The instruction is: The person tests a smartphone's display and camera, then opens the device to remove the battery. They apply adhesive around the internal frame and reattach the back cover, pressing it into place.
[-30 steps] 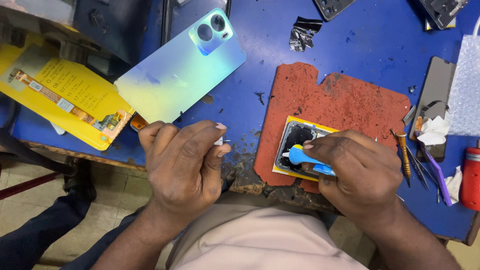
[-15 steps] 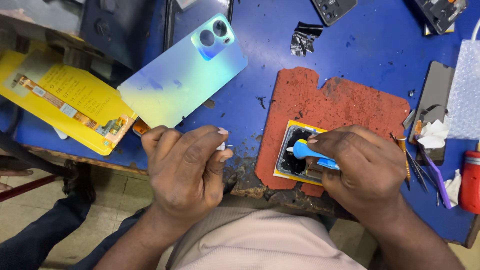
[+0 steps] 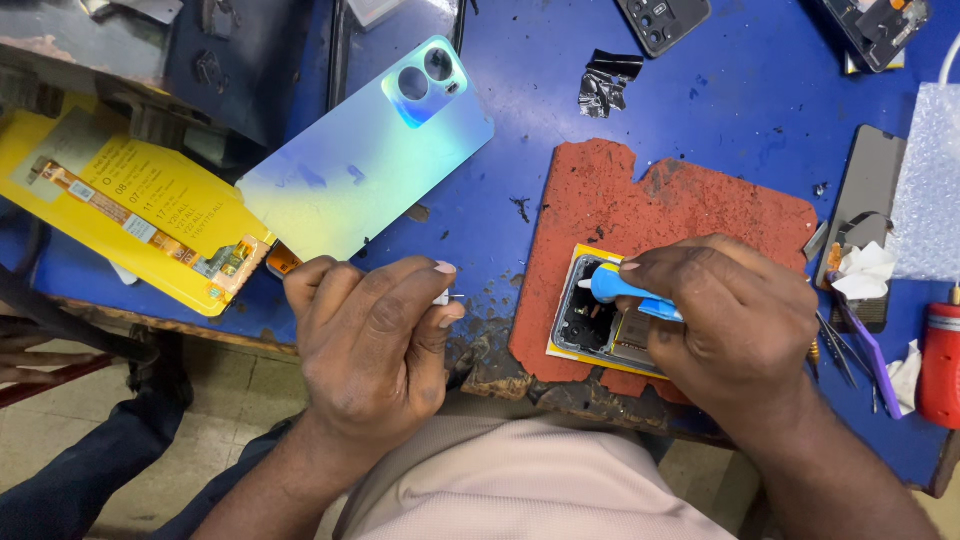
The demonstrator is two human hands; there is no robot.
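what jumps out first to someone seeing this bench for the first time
The iridescent blue-green phone back cover lying on the blue table, upper left, catches the eye first. At lower centre the right hand holds a blue-handled screwdriver over the opened phone body on a worn red mat. The left hand pinches a small white part nearby.

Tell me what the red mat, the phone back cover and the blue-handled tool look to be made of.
Red mat: probably rubber or silicone, matte, with ragged, crumbling edges. Phone back cover: glossy plastic or glass, which I cannot tell, with an iridescent blue-to-yellow sheen. Blue-handled tool in the right hand: smooth moulded plastic handle, it seems; its tip is hidden.
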